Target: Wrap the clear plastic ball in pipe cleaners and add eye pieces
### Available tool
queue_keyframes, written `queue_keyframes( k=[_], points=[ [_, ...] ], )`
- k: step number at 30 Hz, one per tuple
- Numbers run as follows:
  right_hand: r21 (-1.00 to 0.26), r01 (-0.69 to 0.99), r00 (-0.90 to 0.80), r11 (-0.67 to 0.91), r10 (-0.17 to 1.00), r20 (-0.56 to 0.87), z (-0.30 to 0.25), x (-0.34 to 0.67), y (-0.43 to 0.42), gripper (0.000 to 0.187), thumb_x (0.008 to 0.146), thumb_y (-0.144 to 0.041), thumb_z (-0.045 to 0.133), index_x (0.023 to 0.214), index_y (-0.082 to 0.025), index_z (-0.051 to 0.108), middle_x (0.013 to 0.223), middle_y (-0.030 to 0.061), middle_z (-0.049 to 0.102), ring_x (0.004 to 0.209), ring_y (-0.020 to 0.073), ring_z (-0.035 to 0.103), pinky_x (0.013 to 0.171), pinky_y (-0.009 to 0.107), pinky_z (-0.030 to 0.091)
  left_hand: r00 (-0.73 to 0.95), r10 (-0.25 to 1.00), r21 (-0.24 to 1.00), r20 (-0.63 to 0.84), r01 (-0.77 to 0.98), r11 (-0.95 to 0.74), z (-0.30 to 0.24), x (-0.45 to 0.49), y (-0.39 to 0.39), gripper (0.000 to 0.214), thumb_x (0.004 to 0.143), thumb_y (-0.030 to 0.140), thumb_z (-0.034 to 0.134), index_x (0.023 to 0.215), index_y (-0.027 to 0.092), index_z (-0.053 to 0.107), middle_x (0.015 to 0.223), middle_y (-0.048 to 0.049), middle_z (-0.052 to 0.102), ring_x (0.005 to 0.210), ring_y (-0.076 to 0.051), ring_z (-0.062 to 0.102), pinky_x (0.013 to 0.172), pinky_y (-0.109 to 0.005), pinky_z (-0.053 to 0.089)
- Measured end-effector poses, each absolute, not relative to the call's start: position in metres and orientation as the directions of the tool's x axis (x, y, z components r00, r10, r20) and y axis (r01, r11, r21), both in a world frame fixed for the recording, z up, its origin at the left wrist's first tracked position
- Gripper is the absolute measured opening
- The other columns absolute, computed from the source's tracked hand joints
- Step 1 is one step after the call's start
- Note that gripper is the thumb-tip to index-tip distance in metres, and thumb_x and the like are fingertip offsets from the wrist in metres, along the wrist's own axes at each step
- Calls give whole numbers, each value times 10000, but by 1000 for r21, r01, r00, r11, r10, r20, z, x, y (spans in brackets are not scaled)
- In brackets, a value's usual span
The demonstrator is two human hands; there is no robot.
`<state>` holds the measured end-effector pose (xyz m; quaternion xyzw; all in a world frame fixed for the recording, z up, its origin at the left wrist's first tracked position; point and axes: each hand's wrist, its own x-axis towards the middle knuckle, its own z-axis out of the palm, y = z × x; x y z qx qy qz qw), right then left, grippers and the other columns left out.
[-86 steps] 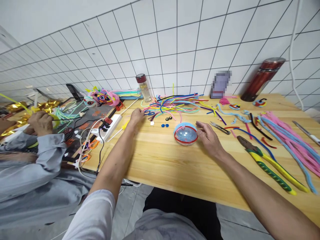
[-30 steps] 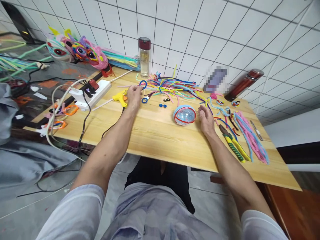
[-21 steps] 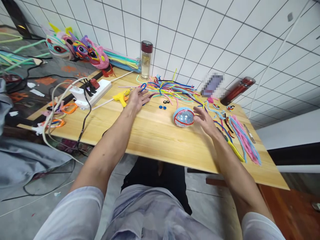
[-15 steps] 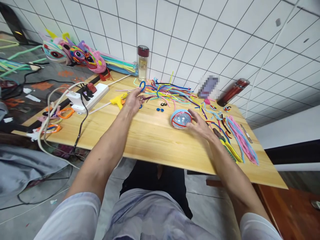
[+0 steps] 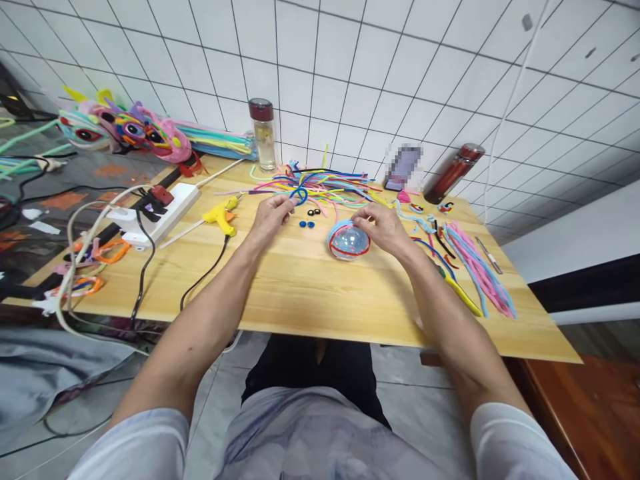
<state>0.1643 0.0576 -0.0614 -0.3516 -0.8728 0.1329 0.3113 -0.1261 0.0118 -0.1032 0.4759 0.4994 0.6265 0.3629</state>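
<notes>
Between the fingers of my left hand [image 5: 274,216] is a blue pipe cleaner [image 5: 301,194] bent into a loop. My right hand [image 5: 381,228] pinches the upper right rim of a clear plastic ball [image 5: 353,243], which is edged with light blue and red pipe cleaner and rests on the table. Small blue discs [image 5: 307,225] and black rings [image 5: 314,212] lie between my hands. Just behind them spreads a pile of many-coloured pipe cleaners [image 5: 340,181]. The yellow glue gun [image 5: 219,216] lies left of my left hand.
On the left stand a white power strip [image 5: 163,217] with cables and several colourful pipe-cleaner masks [image 5: 133,130]. A glass bottle [image 5: 263,137], a blurred phone [image 5: 403,169] and a red flask [image 5: 455,175] line the wall. Pink and blue pipe cleaners [image 5: 477,270] lie right.
My left hand has moved slightly right and inward with the blue loop. My right hand has shifted from the ball's side to a pinch on its upper rim. The view has turned a little.
</notes>
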Motion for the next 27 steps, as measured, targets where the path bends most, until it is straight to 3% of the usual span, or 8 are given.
queue_keyframes(
  k=[5,11,16,21,27],
  points=[
    [-403,551,-608,731,682,406,-63,163,60,141,889,-225,599,839,-215,731,860,53,755,798,214,651,737,353,484,-125,966,973,228,74,-220,-103,-113,7,353,780,486,786,659,179,661,575,22,546,500,-92,439,537,-255,336],
    [-339,518,-618,785,618,486,-64,165,65,138,905,-191,550,845,-225,669,848,57,696,782,213,604,716,349,470,9,979,975,205,87,-205,-98,-101,1,365,797,544,778,732,190,721,627,-10,595,539,-119,471,544,-274,337],
    [-398,474,-590,785,619,519,-61,166,57,139,963,-251,556,867,-234,655,863,45,685,816,216,621,756,359,494,49,976,972,214,85,-217,-96,-98,-2,389,791,575,779,748,194,721,609,2,567,551,-121,468,548,-273,347],
    [-458,417,-533,785,619,576,-56,173,31,178,970,-340,634,1103,-246,706,1079,66,754,976,249,691,840,397,555,88,977,976,195,75,-202,-90,-88,-10,407,779,581,777,724,185,698,614,12,551,558,-110,448,571,-277,357],
    [-314,416,-580,853,515,631,-64,177,17,351,985,-409,639,1316,-300,677,1242,85,746,1142,303,685,1008,507,549,169,969,977,178,91,-195,-76,-68,-19,382,792,558,750,704,192,683,626,9,553,575,-116,454,576,-280,340]
  ],
)
